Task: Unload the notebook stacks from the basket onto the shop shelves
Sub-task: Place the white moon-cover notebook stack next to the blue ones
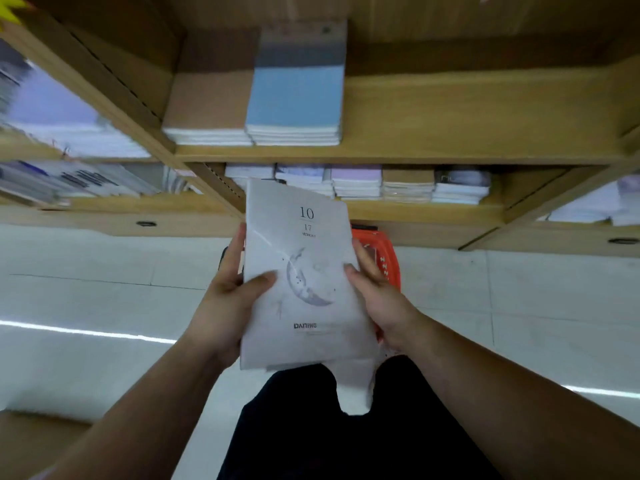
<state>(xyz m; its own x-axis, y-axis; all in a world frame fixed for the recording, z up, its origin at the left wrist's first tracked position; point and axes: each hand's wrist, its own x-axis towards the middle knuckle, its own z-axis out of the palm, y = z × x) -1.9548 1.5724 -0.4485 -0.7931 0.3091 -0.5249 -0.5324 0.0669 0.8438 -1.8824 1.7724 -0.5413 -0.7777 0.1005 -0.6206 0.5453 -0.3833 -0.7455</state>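
Closest to you, both hands are clamped on the notebook stack (301, 271), held in the air in front of your body. Your left hand (225, 292) takes one long edge and your right hand (375, 292) the other. Each thumb lies on the top cover, and the fingers curl round the sides to the underside.

Judge this as a stiff but loose bundle. It is probably moderately heavy for its size, with smooth covers that can slide over one another. At the near edge a lower notebook already sticks out past the top one. Keep hold on both long edges and squeeze inward so the stack cannot fan.

The cover is pale grey-white. It has "10" over "17" near the top, a crescent moon drawing in the middle, and a dark printed word lower down.

Just behind the stack the red basket (389, 261) sits on the light floor (104, 265), mostly hidden.

Beyond that, the lower shelf (415, 211) carries a full row of stacks. The upper shelf (450, 116) holds a brown stack (207, 98) touching a blue stack (296, 95), with bare board to their right.
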